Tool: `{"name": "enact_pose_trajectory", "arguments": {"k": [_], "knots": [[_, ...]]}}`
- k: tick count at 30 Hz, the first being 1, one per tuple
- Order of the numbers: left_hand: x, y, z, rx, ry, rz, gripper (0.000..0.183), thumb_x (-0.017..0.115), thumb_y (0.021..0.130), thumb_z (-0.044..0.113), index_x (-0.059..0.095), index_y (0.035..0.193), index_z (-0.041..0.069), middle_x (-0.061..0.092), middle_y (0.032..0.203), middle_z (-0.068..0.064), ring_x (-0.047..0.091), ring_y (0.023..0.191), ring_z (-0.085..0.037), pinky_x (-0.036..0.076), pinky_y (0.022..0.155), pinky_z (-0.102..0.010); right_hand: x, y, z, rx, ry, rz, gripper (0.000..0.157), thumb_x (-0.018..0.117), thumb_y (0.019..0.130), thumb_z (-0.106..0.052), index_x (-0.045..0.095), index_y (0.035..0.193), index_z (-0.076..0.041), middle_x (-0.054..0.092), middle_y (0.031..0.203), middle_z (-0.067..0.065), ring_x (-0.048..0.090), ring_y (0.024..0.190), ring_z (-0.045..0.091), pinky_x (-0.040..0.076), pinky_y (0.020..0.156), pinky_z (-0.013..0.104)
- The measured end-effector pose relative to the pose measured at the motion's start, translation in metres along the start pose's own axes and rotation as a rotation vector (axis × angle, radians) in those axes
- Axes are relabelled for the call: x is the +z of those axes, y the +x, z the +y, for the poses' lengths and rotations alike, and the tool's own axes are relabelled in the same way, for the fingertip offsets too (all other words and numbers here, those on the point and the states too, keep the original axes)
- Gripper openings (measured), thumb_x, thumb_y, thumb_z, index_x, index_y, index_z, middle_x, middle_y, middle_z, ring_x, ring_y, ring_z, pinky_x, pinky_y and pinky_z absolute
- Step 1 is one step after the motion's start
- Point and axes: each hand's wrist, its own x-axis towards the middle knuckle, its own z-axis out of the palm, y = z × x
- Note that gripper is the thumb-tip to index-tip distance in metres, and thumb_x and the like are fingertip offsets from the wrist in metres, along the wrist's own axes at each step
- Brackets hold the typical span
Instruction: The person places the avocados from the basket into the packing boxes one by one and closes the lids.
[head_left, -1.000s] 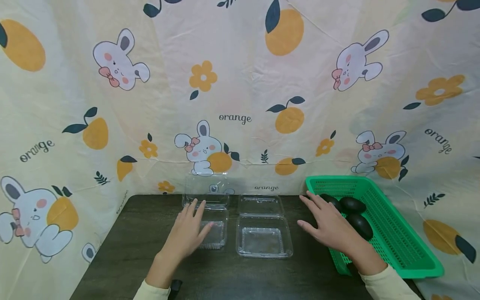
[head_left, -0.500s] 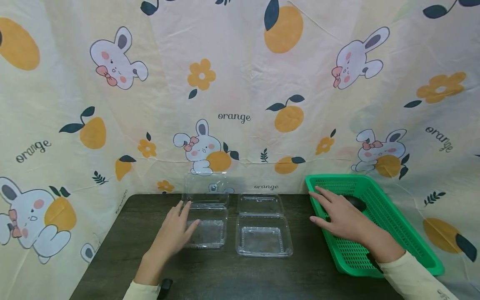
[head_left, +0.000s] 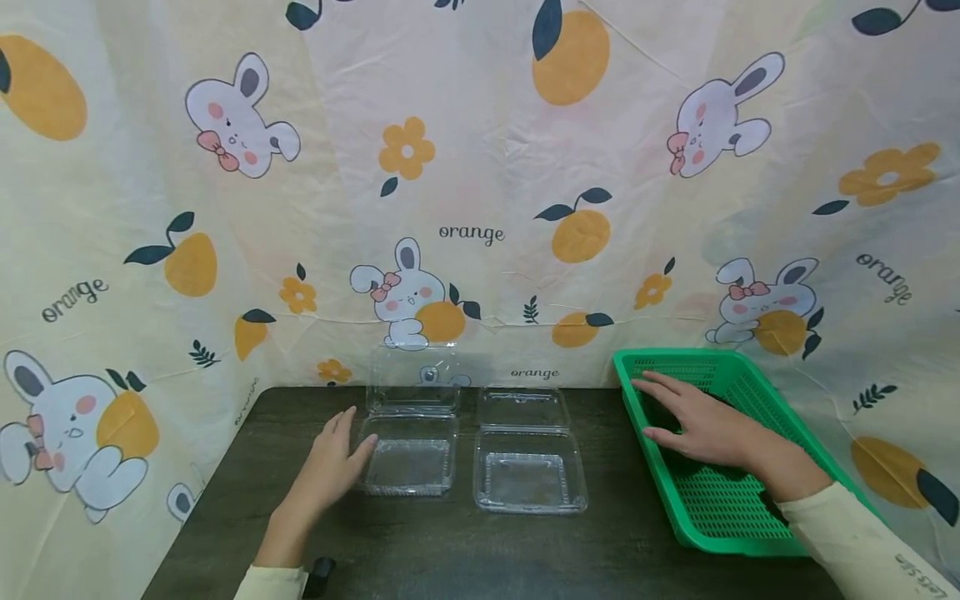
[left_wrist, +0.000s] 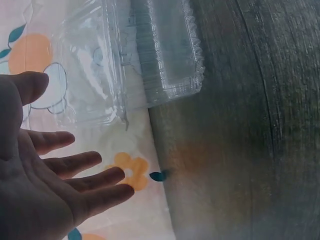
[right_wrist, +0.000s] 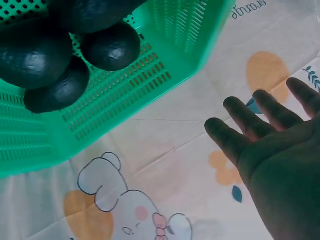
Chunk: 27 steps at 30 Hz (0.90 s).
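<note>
Dark fruits [right_wrist: 111,47] in green basket [head_left: 705,537]; clear boxes [head_left: 529,504] open.

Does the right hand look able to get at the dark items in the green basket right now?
Likely yes: the empty right hand is close to the green basket, and no lid or cover lies over the dark items.
</note>
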Motion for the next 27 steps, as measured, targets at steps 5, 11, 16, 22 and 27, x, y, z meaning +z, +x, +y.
{"name": "enact_pose_trajectory", "arguments": {"k": [5,11,16,22,27], "knots": [[-0.002,0.002,-0.008,-0.056,-0.089,-0.022,0.079,0.051,0.108,0.042,0.019,0.160,-0.008,0.023,0.161,-0.038,0.025,0.148,-0.058,0.029,0.116,-0.072,-0.001,0.003,0.007,0.024,0.072,-0.037,0.073,0.065,0.100,-0.046,0.039,0.158,-0.009,0.034,0.162,0.025,0.038,0.143,0.053,0.042,0.105,0.071],[-0.002,0.005,-0.016,-0.142,-0.169,-0.005,0.073,0.053,0.107,0.037,0.028,0.155,-0.011,0.043,0.149,-0.039,0.052,0.129,-0.055,0.049,0.101,-0.065,0.002,0.003,0.022,0.041,0.198,-0.058,0.075,0.069,0.098,-0.043,0.039,0.157,-0.006,0.041,0.157,0.027,0.044,0.139,0.052,0.045,0.102,0.070],[-0.001,0.007,-0.021,-0.186,-0.222,-0.007,0.067,0.054,0.107,0.033,0.034,0.151,-0.013,0.050,0.142,-0.038,0.051,0.129,-0.056,0.050,0.098,-0.064,0.005,0.003,0.040,0.076,0.281,-0.088,0.075,0.069,0.097,-0.043,0.040,0.155,-0.004,0.046,0.152,0.030,0.051,0.131,0.052,0.050,0.096,0.068],[0.002,0.008,-0.027,-0.208,-0.261,-0.005,0.062,0.055,0.106,0.027,0.040,0.147,-0.016,0.058,0.131,-0.037,0.062,0.113,-0.050,0.059,0.083,-0.051,0.012,0.004,0.058,0.096,0.401,-0.161,0.071,0.067,0.100,-0.038,0.041,0.152,0.002,0.044,0.152,0.033,0.050,0.133,0.054,0.051,0.099,0.064],[0.007,0.007,-0.030,-0.249,-0.359,-0.012,0.056,0.055,0.106,0.023,0.043,0.144,-0.016,0.061,0.125,-0.035,0.069,0.090,-0.032,0.062,0.066,-0.036,0.016,0.004,0.069,0.112,0.477,-0.191,0.066,0.064,0.102,-0.033,0.041,0.151,0.005,0.044,0.151,0.034,0.049,0.133,0.055,0.055,0.097,0.057]]}}
